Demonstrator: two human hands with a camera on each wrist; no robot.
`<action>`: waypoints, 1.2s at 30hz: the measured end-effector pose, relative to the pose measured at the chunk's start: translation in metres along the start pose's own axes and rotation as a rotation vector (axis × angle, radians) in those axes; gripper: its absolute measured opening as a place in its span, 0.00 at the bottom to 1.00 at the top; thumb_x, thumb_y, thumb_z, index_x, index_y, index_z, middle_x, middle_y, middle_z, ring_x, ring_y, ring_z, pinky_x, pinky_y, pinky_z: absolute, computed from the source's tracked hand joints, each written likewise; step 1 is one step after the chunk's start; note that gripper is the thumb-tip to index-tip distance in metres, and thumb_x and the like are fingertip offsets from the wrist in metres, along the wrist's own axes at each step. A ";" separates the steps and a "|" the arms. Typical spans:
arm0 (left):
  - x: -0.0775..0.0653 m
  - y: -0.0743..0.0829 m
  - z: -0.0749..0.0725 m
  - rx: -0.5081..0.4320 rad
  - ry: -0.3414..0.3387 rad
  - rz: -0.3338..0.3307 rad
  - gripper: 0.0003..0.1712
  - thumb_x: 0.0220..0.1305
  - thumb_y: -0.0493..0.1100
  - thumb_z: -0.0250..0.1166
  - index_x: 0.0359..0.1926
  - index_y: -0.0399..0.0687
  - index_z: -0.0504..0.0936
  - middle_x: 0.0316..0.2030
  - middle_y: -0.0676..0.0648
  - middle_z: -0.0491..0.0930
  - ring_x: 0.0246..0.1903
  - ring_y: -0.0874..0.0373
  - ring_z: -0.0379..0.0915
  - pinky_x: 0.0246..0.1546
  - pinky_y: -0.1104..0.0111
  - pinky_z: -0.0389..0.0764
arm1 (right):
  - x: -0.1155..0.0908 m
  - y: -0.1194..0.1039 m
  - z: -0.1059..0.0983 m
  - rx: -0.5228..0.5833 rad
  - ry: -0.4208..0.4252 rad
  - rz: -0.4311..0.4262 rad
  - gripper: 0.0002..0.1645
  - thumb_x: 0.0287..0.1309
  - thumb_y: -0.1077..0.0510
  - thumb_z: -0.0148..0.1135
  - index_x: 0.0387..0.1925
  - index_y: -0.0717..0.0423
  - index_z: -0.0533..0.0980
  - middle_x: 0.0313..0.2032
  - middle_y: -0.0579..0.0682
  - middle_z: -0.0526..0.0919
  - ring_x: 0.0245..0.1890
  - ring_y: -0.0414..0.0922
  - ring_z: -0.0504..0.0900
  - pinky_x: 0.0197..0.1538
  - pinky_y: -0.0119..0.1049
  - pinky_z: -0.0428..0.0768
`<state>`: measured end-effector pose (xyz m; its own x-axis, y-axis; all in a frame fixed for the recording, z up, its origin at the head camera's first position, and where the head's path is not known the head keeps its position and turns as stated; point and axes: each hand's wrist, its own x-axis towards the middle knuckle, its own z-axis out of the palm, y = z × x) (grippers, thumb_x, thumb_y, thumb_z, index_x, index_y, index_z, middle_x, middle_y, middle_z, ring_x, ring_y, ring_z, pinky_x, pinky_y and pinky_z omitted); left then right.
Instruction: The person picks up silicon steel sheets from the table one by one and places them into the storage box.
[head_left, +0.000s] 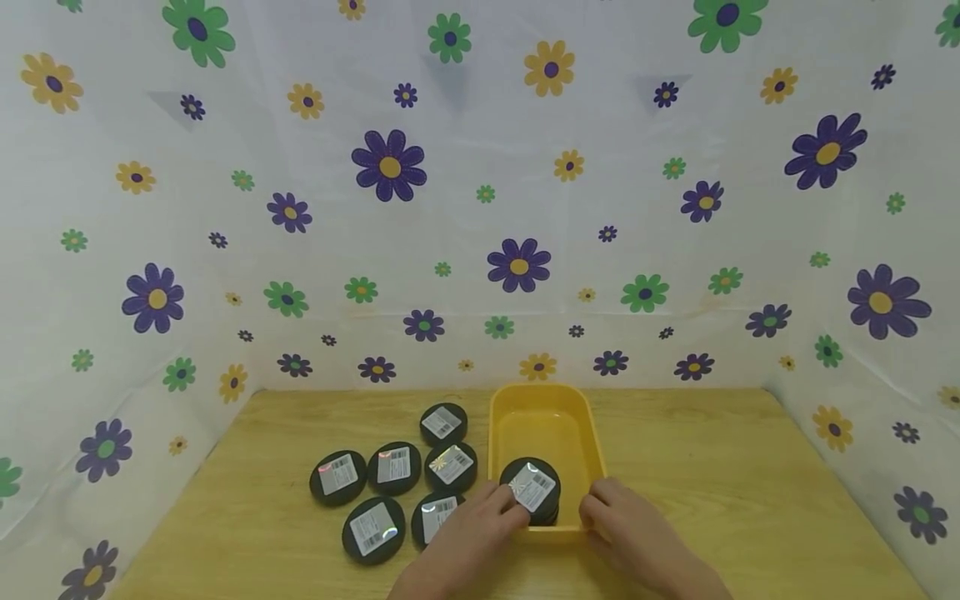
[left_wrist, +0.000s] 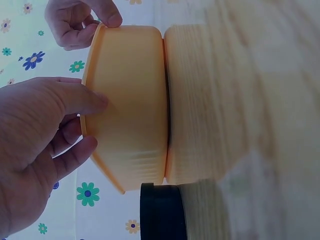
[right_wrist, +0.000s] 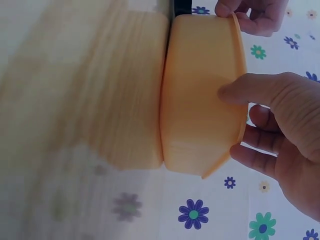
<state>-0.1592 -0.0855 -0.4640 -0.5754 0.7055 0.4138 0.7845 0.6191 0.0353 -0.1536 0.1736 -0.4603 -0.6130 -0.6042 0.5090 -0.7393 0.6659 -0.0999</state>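
A yellow plastic tray (head_left: 547, 433) stands on the wooden table, with its near end between the two hands. Inside, at the near left corner, lies a stack of round black discs (head_left: 531, 483), the top one bearing a silvery barcode label. My left hand (head_left: 480, 525) grips the tray's near left rim, thumb (left_wrist: 90, 100) against the outer wall and fingers over the edge. At the near right corner my right hand (head_left: 633, 529) pinches the rim likewise, its thumb (right_wrist: 240, 91) on the outside. In the head view the left hand overlaps the edge of the stack.
Several more labelled black discs (head_left: 373, 531) lie flat on the table (head_left: 720, 483) left of the tray. The closest disc (head_left: 435, 512) is partly hidden by the left hand. A flower-patterned white sheet (head_left: 465, 225) walls the table at the back and both sides.
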 end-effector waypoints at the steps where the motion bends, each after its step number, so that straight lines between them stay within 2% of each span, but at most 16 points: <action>1: 0.000 0.000 0.000 -0.008 -0.007 -0.003 0.11 0.60 0.36 0.68 0.41 0.57 0.82 0.39 0.56 0.73 0.39 0.62 0.68 0.41 0.74 0.74 | 0.001 0.000 -0.001 0.004 -0.017 0.006 0.22 0.40 0.64 0.77 0.27 0.45 0.70 0.29 0.36 0.64 0.31 0.35 0.65 0.34 0.27 0.69; 8: -0.001 0.005 -0.001 0.007 -0.002 0.006 0.11 0.57 0.37 0.70 0.38 0.57 0.82 0.37 0.56 0.73 0.39 0.62 0.68 0.40 0.74 0.74 | 0.005 -0.004 -0.008 0.025 -0.184 0.084 0.19 0.46 0.63 0.75 0.28 0.44 0.70 0.28 0.36 0.64 0.32 0.36 0.65 0.36 0.28 0.69; 11: -0.002 0.006 -0.002 0.009 -0.003 -0.003 0.11 0.57 0.36 0.70 0.39 0.57 0.82 0.37 0.56 0.73 0.39 0.62 0.68 0.40 0.74 0.74 | 0.006 -0.005 -0.009 0.028 -0.228 0.109 0.18 0.49 0.63 0.73 0.29 0.44 0.71 0.28 0.35 0.64 0.32 0.36 0.66 0.37 0.27 0.69; 16: -0.001 0.005 -0.004 0.009 -0.008 -0.021 0.12 0.57 0.36 0.70 0.40 0.56 0.82 0.39 0.56 0.74 0.39 0.62 0.68 0.41 0.73 0.75 | 0.008 -0.006 -0.009 0.013 -0.217 0.100 0.19 0.49 0.65 0.73 0.28 0.44 0.70 0.29 0.35 0.65 0.33 0.37 0.66 0.37 0.28 0.69; 22: -0.001 0.002 -0.005 0.003 -0.012 -0.019 0.11 0.59 0.37 0.69 0.40 0.56 0.81 0.38 0.56 0.73 0.39 0.62 0.68 0.41 0.74 0.75 | 0.011 -0.006 -0.012 0.034 -0.250 0.127 0.19 0.49 0.65 0.73 0.29 0.44 0.70 0.30 0.35 0.65 0.34 0.37 0.66 0.37 0.29 0.70; 29: -0.001 0.001 -0.002 -0.012 0.026 -0.009 0.09 0.59 0.39 0.70 0.38 0.56 0.79 0.36 0.56 0.72 0.38 0.62 0.67 0.40 0.73 0.74 | 0.011 -0.005 -0.011 0.056 -0.255 0.143 0.20 0.48 0.65 0.74 0.29 0.44 0.71 0.30 0.35 0.65 0.34 0.37 0.66 0.38 0.28 0.70; 32: -0.001 0.001 -0.005 -0.042 0.017 -0.025 0.06 0.62 0.41 0.68 0.38 0.57 0.79 0.35 0.58 0.71 0.37 0.62 0.66 0.39 0.73 0.73 | 0.010 -0.004 -0.009 0.061 -0.247 0.139 0.21 0.46 0.66 0.75 0.29 0.44 0.70 0.29 0.35 0.65 0.34 0.37 0.65 0.38 0.28 0.70; 36: -0.001 -0.001 -0.014 -0.117 -0.021 -0.092 0.06 0.63 0.42 0.66 0.40 0.58 0.80 0.36 0.59 0.70 0.36 0.64 0.66 0.38 0.75 0.73 | 0.009 -0.003 -0.007 0.067 -0.242 0.139 0.21 0.47 0.66 0.75 0.29 0.44 0.70 0.30 0.35 0.65 0.34 0.37 0.66 0.38 0.29 0.71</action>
<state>-0.1560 -0.0915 -0.4521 -0.6496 0.6557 0.3848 0.7494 0.6376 0.1786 -0.1549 0.1695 -0.4493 -0.7526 -0.6014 0.2682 -0.6553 0.7241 -0.2150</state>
